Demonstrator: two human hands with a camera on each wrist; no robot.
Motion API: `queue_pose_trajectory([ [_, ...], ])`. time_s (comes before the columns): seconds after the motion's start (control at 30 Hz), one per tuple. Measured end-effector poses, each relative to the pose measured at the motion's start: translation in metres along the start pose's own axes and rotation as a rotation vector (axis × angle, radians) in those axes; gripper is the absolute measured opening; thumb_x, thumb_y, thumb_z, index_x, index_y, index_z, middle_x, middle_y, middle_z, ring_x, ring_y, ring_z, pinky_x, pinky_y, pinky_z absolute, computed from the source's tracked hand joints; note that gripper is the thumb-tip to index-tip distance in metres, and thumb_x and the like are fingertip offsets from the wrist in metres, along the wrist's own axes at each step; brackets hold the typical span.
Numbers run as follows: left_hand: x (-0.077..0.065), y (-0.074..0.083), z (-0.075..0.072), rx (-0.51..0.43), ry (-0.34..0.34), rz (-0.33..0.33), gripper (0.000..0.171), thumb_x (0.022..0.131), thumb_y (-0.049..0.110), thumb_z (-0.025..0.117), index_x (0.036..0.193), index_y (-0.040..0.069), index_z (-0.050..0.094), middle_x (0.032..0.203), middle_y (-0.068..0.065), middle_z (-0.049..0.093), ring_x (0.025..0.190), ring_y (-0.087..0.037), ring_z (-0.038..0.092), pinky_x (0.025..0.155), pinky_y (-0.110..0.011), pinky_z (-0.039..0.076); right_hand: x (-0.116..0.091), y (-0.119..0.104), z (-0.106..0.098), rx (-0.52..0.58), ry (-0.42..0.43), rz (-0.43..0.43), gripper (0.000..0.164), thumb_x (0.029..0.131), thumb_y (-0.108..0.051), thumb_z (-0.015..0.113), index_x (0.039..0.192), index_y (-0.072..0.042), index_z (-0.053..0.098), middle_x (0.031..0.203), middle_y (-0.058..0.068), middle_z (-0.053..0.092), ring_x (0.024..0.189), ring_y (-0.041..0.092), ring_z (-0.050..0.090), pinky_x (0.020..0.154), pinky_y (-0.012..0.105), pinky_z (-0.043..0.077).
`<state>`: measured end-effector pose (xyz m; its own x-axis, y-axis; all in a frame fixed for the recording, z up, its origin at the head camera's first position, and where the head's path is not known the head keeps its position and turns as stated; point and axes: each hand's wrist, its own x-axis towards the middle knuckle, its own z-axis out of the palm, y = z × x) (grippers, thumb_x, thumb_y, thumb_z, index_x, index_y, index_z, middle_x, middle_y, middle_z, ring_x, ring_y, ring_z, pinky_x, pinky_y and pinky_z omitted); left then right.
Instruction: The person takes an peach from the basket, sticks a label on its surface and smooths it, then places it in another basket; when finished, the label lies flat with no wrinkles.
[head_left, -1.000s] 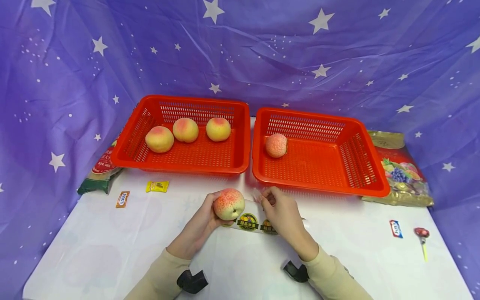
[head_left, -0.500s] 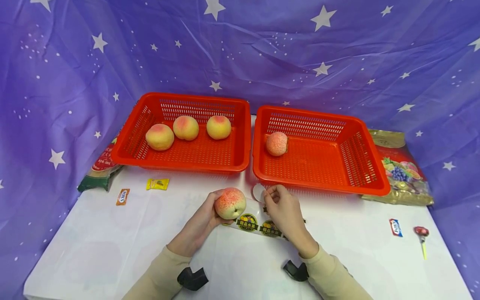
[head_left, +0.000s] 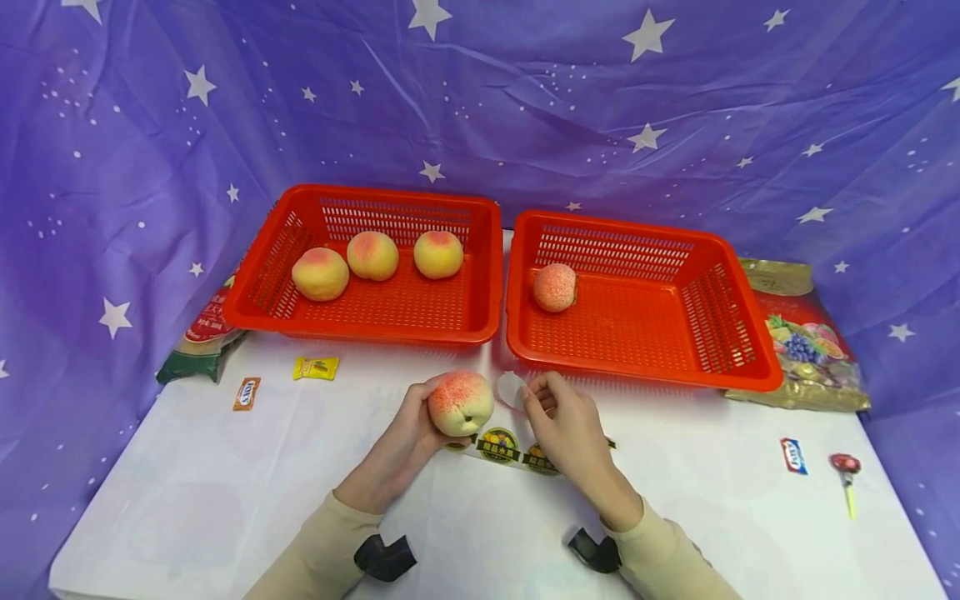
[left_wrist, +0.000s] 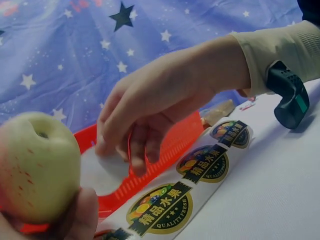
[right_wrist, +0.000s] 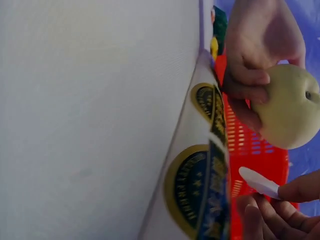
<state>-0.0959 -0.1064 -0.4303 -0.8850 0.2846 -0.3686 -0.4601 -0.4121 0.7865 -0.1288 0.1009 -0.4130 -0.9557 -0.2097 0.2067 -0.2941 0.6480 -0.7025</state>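
Observation:
My left hand (head_left: 400, 454) holds a pale peach (head_left: 461, 403) with a red speckled blush, its stem hollow facing me in the head view. Between thumb and fingertips, my right hand (head_left: 572, 433) pinches a round sticker (head_left: 512, 390) by its edge. The sticker's plain white back shows in the left wrist view, just right of the peach and apart from it. Below both hands lies a strip of fruit stickers (left_wrist: 159, 207), round with black, gold and green print. Part of the strip is hidden under the right hand in the head view.
Behind the hands stand two red baskets. The left basket (head_left: 360, 336) holds 3 yellow peaches; the right basket (head_left: 637, 342) holds one reddish peach (head_left: 555, 287). Wrapped candies (head_left: 316, 368), a lollipop (head_left: 846, 467) and fruit-printed bags (head_left: 802, 350) lie around them.
The right hand has turned the sticker so its white back shows more fully, and the sticker has come slightly nearer the peach. The left hand and peach have barely moved.

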Motion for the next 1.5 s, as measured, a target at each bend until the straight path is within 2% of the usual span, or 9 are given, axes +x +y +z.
queue_pose_trajectory([
  [0.1, -0.003, 0.002, 0.003, -0.019, -0.053, 0.012, 0.045, 0.093, 0.039, 0.022, 0.132, 0.016, 0.028, 0.117, -0.013, 0.039, 0.094, -0.026, 0.046, 0.074, -0.037, 0.041, -0.003, -0.004, -0.003, 0.001, 0.023, -0.051, 0.006, 0.082, -0.021, 0.061, 0.081, -0.019, 0.055, 0.068, -0.010, 0.058, 0.059, -0.001, 0.054, 0.057, 0.019, 0.046],
  [0.23, -0.008, 0.003, 0.006, 0.026, -0.096, 0.033, 0.045, 0.094, 0.040, 0.029, 0.133, 0.020, 0.022, 0.117, -0.011, 0.035, 0.099, -0.026, 0.041, 0.076, -0.035, 0.038, -0.007, -0.011, -0.009, -0.023, 0.088, -0.174, 0.005, 0.082, -0.019, 0.060, 0.083, -0.017, 0.056, 0.068, -0.010, 0.058, 0.056, 0.000, 0.052, 0.054, 0.017, 0.045],
  [0.4, -0.015, 0.001, 0.007, 0.149, -0.174, 0.116, 0.047, 0.090, 0.033, 0.035, 0.132, 0.018, 0.020, 0.124, -0.008, 0.028, 0.113, -0.024, 0.029, 0.091, -0.035, 0.028, -0.009, -0.024, -0.014, -0.034, 0.218, -0.438, 0.008, 0.080, -0.012, 0.061, 0.087, -0.011, 0.059, 0.077, -0.006, 0.059, 0.061, 0.004, 0.053, 0.054, 0.014, 0.044],
  [0.5, -0.016, -0.001, 0.008, 0.180, -0.214, 0.167, 0.047, 0.084, 0.028, 0.038, 0.128, 0.018, 0.023, 0.122, -0.007, 0.030, 0.113, -0.023, 0.028, 0.093, -0.036, 0.023, -0.009, -0.033, -0.016, -0.034, 0.308, -0.597, 0.008, 0.080, -0.008, 0.059, 0.087, -0.005, 0.061, 0.083, 0.001, 0.062, 0.068, 0.011, 0.058, 0.059, 0.019, 0.048],
  [0.6, -0.016, -0.001, 0.008, 0.184, -0.237, 0.194, 0.049, 0.080, 0.026, 0.041, 0.126, 0.020, 0.025, 0.120, -0.006, 0.033, 0.110, -0.022, 0.033, 0.092, -0.036, 0.027, -0.008, -0.042, -0.019, -0.035, 0.374, -0.719, 0.009, 0.082, -0.008, 0.057, 0.085, 0.000, 0.061, 0.086, 0.008, 0.064, 0.076, 0.020, 0.061, 0.065, 0.027, 0.050],
  [0.73, -0.017, -0.001, 0.008, 0.194, -0.264, 0.231, 0.052, 0.079, 0.029, 0.047, 0.126, 0.019, 0.026, 0.121, -0.007, 0.036, 0.110, -0.022, 0.037, 0.088, -0.036, 0.033, -0.008, -0.052, -0.022, -0.036, 0.400, -0.830, 0.010, 0.083, -0.007, 0.057, 0.081, 0.002, 0.061, 0.089, 0.012, 0.064, 0.078, 0.024, 0.061, 0.070, 0.030, 0.050],
  [1.1, -0.017, -0.001, 0.006, 0.190, -0.329, 0.284, 0.054, 0.080, 0.028, 0.049, 0.127, 0.016, 0.025, 0.121, -0.006, 0.039, 0.109, -0.019, 0.041, 0.086, -0.030, 0.037, -0.009, -0.067, -0.028, -0.067, 0.345, -1.016, 0.009, 0.083, -0.005, 0.058, 0.079, 0.003, 0.060, 0.091, 0.014, 0.063, 0.081, 0.026, 0.061, 0.076, 0.033, 0.049],
  [1.3, -0.019, 0.001, 0.006, 0.158, -0.349, 0.313, 0.052, 0.080, 0.024, 0.045, 0.127, 0.015, 0.025, 0.120, -0.007, 0.040, 0.107, -0.018, 0.044, 0.085, -0.028, 0.039, -0.010, -0.070, -0.029, -0.119, 0.347, -1.060, 0.012, 0.085, -0.006, 0.055, 0.079, 0.003, 0.062, 0.091, 0.014, 0.064, 0.081, 0.027, 0.062, 0.075, 0.034, 0.050],
  [1.5, -0.020, 0.003, 0.006, 0.156, -0.363, 0.319, 0.054, 0.078, 0.022, 0.043, 0.128, 0.015, 0.024, 0.120, -0.008, 0.039, 0.106, -0.017, 0.044, 0.084, -0.026, 0.039, -0.011, -0.072, -0.029, -0.113, 0.332, -1.069, 0.012, 0.085, -0.006, 0.054, 0.080, 0.003, 0.061, 0.091, 0.013, 0.065, 0.083, 0.027, 0.062, 0.076, 0.033, 0.050],
])
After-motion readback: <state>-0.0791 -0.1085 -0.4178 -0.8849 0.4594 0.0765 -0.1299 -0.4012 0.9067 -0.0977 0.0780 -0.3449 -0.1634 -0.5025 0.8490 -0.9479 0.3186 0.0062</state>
